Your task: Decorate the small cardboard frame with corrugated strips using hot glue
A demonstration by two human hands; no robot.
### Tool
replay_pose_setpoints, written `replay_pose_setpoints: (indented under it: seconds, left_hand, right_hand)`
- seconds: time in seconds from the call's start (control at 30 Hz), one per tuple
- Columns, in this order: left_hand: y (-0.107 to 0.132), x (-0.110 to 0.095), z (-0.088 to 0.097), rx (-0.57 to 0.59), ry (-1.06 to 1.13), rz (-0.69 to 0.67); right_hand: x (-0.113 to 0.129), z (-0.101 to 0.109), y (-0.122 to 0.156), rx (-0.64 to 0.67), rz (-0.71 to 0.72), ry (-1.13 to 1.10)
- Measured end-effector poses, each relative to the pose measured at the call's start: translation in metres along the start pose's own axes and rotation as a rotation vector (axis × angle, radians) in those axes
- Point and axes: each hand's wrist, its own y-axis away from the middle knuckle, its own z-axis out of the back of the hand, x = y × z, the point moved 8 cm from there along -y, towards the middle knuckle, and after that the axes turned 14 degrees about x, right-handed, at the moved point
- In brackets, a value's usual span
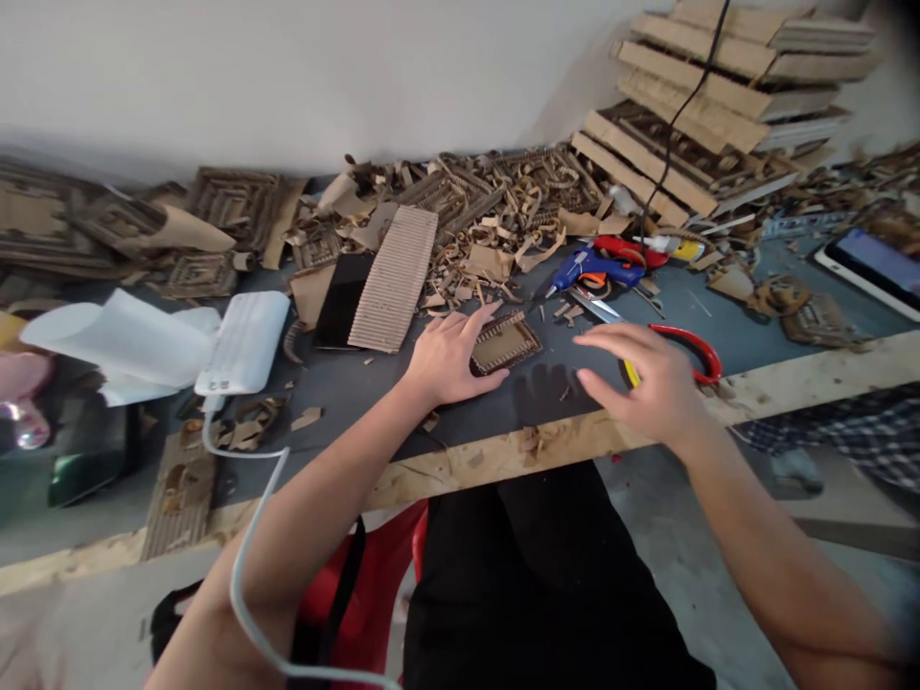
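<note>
My left hand rests over a small rectangular cardboard frame with corrugated edges, thumb and fingers spread around its left end. Nothing is in my right hand, which hovers over the table's front edge with thumb and fingers apart. Under and behind it lie scissors with red and yellow handles, their blades pointing to the back left. A blue hot glue gun sits just beyond the scissors. Left of the frame, a strip of corrugated cardboard lies partly on a flat black object.
Cardboard scraps heap along the wall. A stack of cardboard pieces rises at the back right, with a black cord hanging before it. A white power bank trails a cable across my left arm. A phone lies far right.
</note>
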Motion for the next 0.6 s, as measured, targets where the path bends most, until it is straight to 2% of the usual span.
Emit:
replay_pose_setpoints:
  seconds: [0.1, 0.23, 0.4, 0.6]
  left_hand:
    - [0.000, 0.003, -0.001, -0.024, 0.033, -0.014]
    - [0.000, 0.004, -0.003, -0.034, 0.053, -0.033]
    - [0.000, 0.004, -0.003, -0.028, 0.058, -0.038]
    - [-0.001, 0.005, -0.004, -0.005, 0.069, -0.025]
  right_hand:
    - [0.025, -0.032, -0.024, 0.124, 0.051, 0.081]
    - [0.031, -0.061, -0.048, 0.248, 0.007, 0.241]
    - [0.031, -0.071, -0.057, 0.267, 0.000, 0.331]
    - [0.030, -0.073, -0.058, 0.270, 0.036, 0.333]
